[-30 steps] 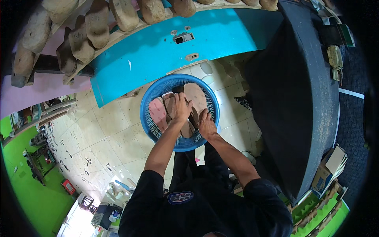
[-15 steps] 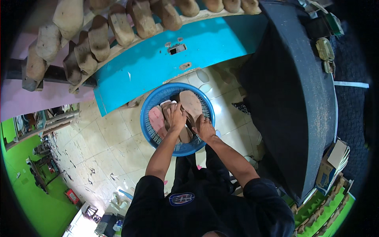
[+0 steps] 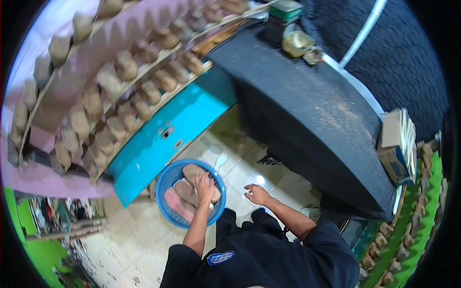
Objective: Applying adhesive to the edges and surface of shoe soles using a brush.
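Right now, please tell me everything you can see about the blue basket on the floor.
The blue basket is round and looks like plastic, with a slatted or perforated wall. It stands upright on the pale tiled floor, just in front of a turquoise panel. Inside lie several flat brown and pinkish shoe-sole-shaped pieces. The left hand reaches in and rests on them. The right hand is outside, apart from it.

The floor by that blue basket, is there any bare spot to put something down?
Yes: pale tiled floor lies bare between the blue basket and the dark counter, around the right hand. The basket itself is crowded with brownish pieces under the left hand. The wall racks are packed too.
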Available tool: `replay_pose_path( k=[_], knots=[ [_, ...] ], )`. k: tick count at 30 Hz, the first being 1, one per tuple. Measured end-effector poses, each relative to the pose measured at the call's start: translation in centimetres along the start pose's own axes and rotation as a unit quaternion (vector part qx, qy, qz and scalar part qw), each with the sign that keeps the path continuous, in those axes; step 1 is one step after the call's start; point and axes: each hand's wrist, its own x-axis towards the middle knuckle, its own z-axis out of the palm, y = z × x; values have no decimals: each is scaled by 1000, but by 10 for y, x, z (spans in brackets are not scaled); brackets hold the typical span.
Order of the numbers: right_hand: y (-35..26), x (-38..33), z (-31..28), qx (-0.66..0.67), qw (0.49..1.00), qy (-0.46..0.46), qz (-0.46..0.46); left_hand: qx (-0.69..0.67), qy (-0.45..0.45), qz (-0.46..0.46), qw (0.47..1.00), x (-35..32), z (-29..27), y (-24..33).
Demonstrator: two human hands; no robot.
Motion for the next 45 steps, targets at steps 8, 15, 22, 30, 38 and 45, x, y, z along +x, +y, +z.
replay_pose_path(
  k=[8,15,22,30,38,45],
  knots=[
    [62,-139,-119,126,950,285,9,-97,-54,119,987,-12,65,153],
    [107,-263,-189,193,822,534,35,-229,-179,236,927,-29,129,346],
    [132,-344,-235,176,716,671,74,-251,-333,382,825,-51,142,501],
    [151,-367,-283,150,644,740,122,-263,-434,418,754,-30,213,595],
    [169,-381,-340,97,582,800,110,-259,-502,493,662,-41,253,693],
    [205,-424,-409,27,560,823,90,-233,-441,596,629,-74,302,757]
  ],
)
